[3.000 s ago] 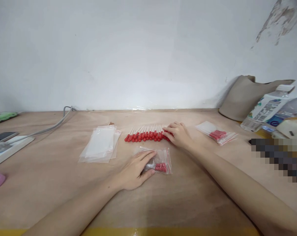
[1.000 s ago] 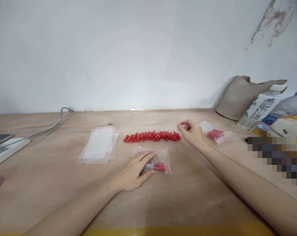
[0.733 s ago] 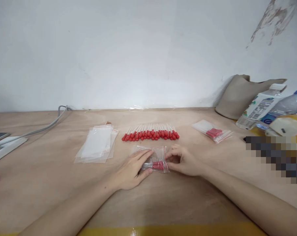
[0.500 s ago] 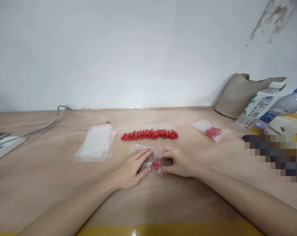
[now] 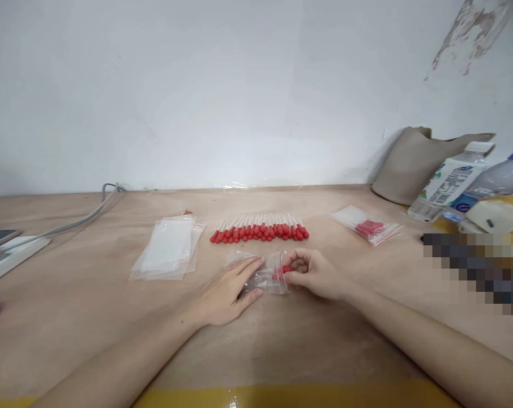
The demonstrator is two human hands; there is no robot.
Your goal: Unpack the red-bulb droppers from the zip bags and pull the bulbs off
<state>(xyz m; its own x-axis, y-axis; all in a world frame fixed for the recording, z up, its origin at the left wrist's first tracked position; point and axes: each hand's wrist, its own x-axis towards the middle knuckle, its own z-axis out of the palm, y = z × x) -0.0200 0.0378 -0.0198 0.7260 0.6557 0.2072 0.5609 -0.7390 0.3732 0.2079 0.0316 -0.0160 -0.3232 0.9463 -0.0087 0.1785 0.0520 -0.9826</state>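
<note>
The white sticks (image 5: 260,219) have red tips (image 5: 263,229).

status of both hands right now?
Left hand: open, resting on the clear plastic bag.
Right hand: closed, fingertips pinching red-tipped sticks at the bag's mouth; how many cannot be told.

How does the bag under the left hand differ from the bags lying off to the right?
Contact: the bag lies under the left hand, with the right hand at its striped edge; the right-side bags have no hand on them.
Red ends: the bag's red ends are at its striped edge; those in the right-side bags sit short of the stripes.
Shared: clear, red-striped.
</note>
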